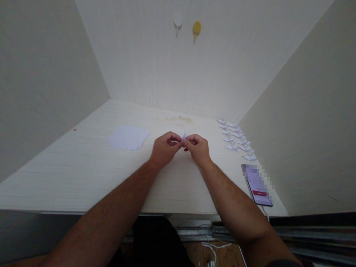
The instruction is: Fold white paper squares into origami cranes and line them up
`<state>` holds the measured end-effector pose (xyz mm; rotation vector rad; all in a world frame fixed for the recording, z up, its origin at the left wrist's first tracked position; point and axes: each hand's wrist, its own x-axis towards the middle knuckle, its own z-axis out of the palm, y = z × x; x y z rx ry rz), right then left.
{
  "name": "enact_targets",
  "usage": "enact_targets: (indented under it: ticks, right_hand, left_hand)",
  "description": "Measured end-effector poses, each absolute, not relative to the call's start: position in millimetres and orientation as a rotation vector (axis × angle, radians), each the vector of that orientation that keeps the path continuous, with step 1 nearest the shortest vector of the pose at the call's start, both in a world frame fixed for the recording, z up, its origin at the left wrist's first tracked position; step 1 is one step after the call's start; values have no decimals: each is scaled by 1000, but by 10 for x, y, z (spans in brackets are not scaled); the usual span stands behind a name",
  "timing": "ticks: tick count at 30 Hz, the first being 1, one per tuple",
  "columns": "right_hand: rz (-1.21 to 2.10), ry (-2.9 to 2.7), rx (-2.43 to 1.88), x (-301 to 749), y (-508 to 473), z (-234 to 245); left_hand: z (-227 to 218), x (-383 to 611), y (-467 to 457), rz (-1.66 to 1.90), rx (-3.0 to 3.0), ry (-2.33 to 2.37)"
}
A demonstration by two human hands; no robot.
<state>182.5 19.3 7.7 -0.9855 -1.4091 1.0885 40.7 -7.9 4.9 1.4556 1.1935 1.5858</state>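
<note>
A small folded white paper [184, 136] is held up between my hands over the middle of the table. My left hand [166, 148] pinches it from the left with thumb and fingertips. From the other side, my right hand [198, 149] pinches it too, fingers curled. Fingertips hide most of the paper; only pointed upper tips show. To the left of my hands lies a stack of white paper sheets [129, 137]. Several folded paper cranes [232, 147] stand in rows on the right, by the side wall.
A phone [258, 186] with a lit screen lies at the right edge, its white cable [265, 213] hanging off the front. Walls enclose the white table [76, 172] on three sides. A white hook [177, 21] and a yellow hook [196, 28] are on the back wall.
</note>
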Motion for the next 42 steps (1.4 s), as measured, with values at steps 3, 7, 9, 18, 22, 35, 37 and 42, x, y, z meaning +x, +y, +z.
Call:
enact_targets:
  ticks: [3, 7, 9, 18, 22, 35, 37, 42]
  right_hand:
    - [1115, -1412, -995, 1822, 196, 78]
    - [1109, -1427, -1027, 1819, 192, 90]
    - [1090, -1449, -1035, 1818, 187, 87]
    - [766, -1654, -962, 1845, 189, -11]
    - [742, -1657, -976, 1855, 200, -26]
    - [790, -1602, -1035, 1820, 135, 28]
    - [765, -1603, -1048, 1820, 129, 35]
    - [740, -1569, -1080, 1812, 121, 41]
  left_hand:
    - [65, 405, -87, 1564, 1438, 1203]
    - [66, 404, -63, 1582, 1399, 1231]
    - [62, 406, -51, 1599, 1406, 1263]
    - [80, 401, -90, 1584, 1526, 1375]
    - [83, 402, -107, 1556, 1595, 1379]
    - [119, 418, -130, 1588, 1662, 1436]
    - [124, 424, -134, 1588, 1655, 1446]
    - [101, 439, -117, 1583, 1591, 1405]
